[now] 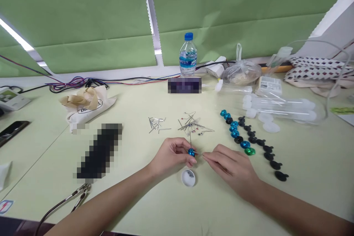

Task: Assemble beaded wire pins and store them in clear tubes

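My left hand (177,155) pinches a shiny blue metal part (191,152) between thumb and fingers. A thin metal wire (190,139) stands up out of that part. Close by on the right, my right hand (228,166) has its fingertips closed on a thin silver hex key (198,153), whose tip meets the side of the blue part. Just below sits a white round cap (188,178) with tiny dark screws inside. Beyond my hands lie a pile of L-shaped hex keys (157,123) and a heap of wires with small ends (193,125).
Right of my hands run a row of blue, black and green metal parts (234,133) and a row of black rubber pieces (260,142). Clear plastic tubes (282,107) lie behind them. A water bottle (188,57) stands at the back; a cloth pouch (91,105) is at left.
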### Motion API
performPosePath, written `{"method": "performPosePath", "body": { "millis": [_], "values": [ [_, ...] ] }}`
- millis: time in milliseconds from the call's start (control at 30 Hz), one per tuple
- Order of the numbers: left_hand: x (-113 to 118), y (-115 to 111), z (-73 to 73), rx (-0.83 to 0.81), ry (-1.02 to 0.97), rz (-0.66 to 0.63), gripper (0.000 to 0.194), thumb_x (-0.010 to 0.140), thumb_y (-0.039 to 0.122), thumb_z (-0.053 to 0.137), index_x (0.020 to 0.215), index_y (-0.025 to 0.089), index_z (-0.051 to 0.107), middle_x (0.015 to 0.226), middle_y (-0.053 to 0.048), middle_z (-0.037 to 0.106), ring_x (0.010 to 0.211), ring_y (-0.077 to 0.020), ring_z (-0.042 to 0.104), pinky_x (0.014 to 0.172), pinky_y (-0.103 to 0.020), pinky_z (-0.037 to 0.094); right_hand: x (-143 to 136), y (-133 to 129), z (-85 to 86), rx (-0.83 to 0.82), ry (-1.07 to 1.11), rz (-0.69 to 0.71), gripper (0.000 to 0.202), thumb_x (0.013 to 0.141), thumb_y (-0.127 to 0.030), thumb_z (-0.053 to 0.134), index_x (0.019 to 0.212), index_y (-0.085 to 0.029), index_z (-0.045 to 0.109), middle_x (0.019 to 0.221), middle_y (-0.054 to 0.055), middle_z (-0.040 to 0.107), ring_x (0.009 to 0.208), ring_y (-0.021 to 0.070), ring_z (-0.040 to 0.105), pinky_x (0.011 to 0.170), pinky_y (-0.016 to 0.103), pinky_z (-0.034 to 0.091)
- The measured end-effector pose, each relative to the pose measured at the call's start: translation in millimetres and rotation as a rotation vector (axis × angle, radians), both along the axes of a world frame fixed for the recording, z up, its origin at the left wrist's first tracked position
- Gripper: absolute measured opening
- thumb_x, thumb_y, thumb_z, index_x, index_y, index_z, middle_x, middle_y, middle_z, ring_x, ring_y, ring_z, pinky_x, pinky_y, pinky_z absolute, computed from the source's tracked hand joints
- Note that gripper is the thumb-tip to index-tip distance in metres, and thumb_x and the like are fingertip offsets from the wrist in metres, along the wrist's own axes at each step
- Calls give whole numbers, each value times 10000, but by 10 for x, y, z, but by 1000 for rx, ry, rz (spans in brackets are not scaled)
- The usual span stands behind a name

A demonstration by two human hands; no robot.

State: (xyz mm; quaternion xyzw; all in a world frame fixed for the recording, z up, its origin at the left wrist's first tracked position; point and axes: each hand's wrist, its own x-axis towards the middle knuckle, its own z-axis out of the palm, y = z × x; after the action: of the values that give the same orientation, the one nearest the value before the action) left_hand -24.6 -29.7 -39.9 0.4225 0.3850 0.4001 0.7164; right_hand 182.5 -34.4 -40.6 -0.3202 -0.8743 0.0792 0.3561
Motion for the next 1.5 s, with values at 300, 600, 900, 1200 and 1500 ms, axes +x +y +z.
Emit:
{"method": "performPosePath", "body": {
  "millis": [300, 600, 900, 1200, 1500],
  "values": [
    [-11, -21, 16, 18, 19, 71, 94, 702, 185, 737, 761, 116, 712, 785, -56, 713, 606, -124, 643, 691, -290, 510, -3, -37, -24, 101, -83, -42, 228, 926, -112, 444, 866, -180, 654, 658, 5, 569, 553, 94, 513, 495, 242, 323],
    [-35, -17, 6, 238, 165, 28, 131, 731, 205, 719, 836, 126, 720, 683, -46, 670, 662, -143, 616, 676, -271, 482, -31, 0, 21, -381, 197, 42, 166, 905, -186, 507, 861, -157, 664, 674, -1, 502, 469, 74, 497, 428, 215, 389],
    [-28, -36, 60, 535, 513, -2, 114, 827, 217, 589, 796, 158, 681, 715, -24, 603, 632, -115, 521, 567, -227, 403, -110, 105, 157, -1234, 430, -29, 278, 842, -384, 583, 694, -148, 600, 468, -49, 477, 401, 65, 432, 385, 172, 357],
    [-19, -51, 77, 634, 543, -3, 196, 863, 297, 546, 875, 161, 688, 796, -62, 651, 690, -150, 579, 613, -248, 443, -79, 87, 222, -1255, 406, 13, 323, 857, -436, 545, 707, -149, 557, 549, -55, 440, 451, 54, 402, 390, 153, 315],
    [6, 14, 37, 329, 296, 9, 192, 789, 334, 640, 781, 146, 676, 656, -30, 630, 599, -145, 607, 594, -258, 470, -104, 22, 148, -842, 245, -47, 270, 922, -383, 449, 798, -168, 556, 601, -15, 541, 458, 101, 540, 428, 207, 449]
  ]
}}
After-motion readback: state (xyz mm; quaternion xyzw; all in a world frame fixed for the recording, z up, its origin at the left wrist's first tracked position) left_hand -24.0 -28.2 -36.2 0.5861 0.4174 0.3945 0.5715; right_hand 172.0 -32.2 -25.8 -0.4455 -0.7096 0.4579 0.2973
